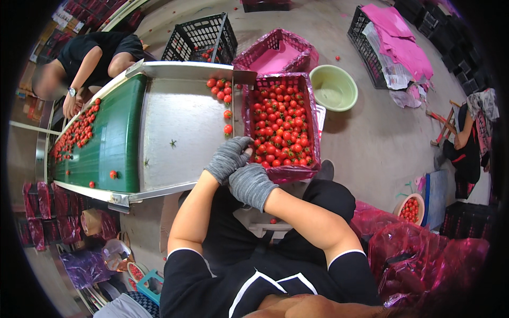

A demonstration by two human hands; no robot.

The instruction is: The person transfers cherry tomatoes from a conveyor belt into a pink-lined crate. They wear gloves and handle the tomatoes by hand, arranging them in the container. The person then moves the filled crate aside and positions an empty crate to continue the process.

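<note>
My left hand (227,157), in a grey knit fingerless glove, lies over the near right corner of the metal sorting tray (179,115). Its fingertips reach the rim of a crate (292,175) lined with pink film. Just below it is my right hand (253,183), gloved alike, close against the crate's near left corner. The right fingers are hidden, and I cannot tell whether either hand holds anything. Small red tomatoes (280,127) with green calyxes heap in the crate. Several more tomatoes (220,89) line the tray's right edge, and loose calyxes (173,143) lie on the metal.
A green conveyor belt (119,131) carries tomatoes (77,133) beside a crouching person (95,59). Beyond stand a black crate (199,37), another lined crate (274,55) and a pale green basin (334,87). Pink film (421,254) lies at right, near another person (463,139).
</note>
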